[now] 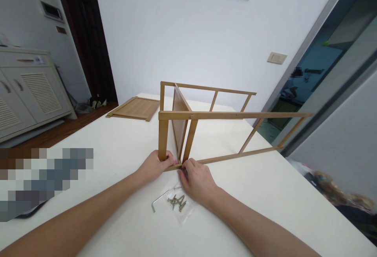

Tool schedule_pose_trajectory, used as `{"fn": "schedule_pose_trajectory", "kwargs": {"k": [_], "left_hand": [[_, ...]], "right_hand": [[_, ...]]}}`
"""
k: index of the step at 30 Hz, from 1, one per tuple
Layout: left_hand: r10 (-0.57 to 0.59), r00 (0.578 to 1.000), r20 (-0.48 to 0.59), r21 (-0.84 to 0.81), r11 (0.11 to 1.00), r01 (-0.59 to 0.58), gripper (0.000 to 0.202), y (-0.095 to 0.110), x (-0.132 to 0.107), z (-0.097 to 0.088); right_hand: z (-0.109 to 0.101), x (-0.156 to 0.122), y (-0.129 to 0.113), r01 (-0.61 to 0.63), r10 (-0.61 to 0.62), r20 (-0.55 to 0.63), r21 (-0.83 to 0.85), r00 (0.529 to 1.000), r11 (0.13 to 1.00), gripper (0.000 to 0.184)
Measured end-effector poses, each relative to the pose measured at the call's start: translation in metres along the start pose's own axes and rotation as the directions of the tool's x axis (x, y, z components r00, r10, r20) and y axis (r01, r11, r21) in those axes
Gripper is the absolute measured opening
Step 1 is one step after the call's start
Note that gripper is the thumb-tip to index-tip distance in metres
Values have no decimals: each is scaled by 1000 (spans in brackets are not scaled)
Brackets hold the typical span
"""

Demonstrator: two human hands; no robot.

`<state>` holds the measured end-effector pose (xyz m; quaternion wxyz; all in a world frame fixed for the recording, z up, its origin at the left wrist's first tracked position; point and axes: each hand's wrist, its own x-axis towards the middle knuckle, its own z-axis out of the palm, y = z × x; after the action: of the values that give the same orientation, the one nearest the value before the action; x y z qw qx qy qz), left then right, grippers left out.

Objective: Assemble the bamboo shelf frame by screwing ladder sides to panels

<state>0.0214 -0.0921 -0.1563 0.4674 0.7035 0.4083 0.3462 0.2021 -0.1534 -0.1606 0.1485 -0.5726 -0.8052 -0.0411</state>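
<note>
A wooden shelf frame [235, 115] stands on its side on the white table, with a wooden panel [181, 107] set upright between its two ladder-like sides. My left hand [153, 166] is closed around the frame's lower rail by the end crosspiece, thumb along the rail near the panel's bottom corner. My right hand [198, 178] is closed at that same corner, beside the second crosspiece. Its curled fingers hide whatever they pinch. Just in front of my hands lie an L-shaped hex key [159, 201] and several screws [177, 202] on a clear plastic bag [184, 218].
A second wooden panel [135, 108] lies flat at the table's far left. A pixelated patch covers an object at the left edge. Behind the table [123, 221] rises a wall with a switch [277, 57]. A person [291, 86] is beyond the doorway on the right.
</note>
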Motion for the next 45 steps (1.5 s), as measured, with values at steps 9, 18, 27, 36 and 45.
{"fn": "schedule_pose_trajectory", "kwargs": {"k": [9,18,27,36,45], "left_hand": [[0,1000,4,0,1000,0,26,-2,0,0],[3,1000,1,2,1000,-3,26,-1,0,0],[12,1000,-5,21,1000,-12,26,0,-1,0],[11,1000,2,7,1000,-11,26,0,0,0],[6,1000,-2,12,1000,-6,25,0,0,0]], "right_hand": [[-1,2,-2,26,-25,7,-76,1000,997,19],[-3,1,-1,0,0,10,-3,1000,1000,15],[-1,2,-1,29,-28,20,-38,999,999,19],[0,1,0,2,-2,1,8,1000,1000,13],[1,2,0,23,-22,10,-46,1000,999,17]]}}
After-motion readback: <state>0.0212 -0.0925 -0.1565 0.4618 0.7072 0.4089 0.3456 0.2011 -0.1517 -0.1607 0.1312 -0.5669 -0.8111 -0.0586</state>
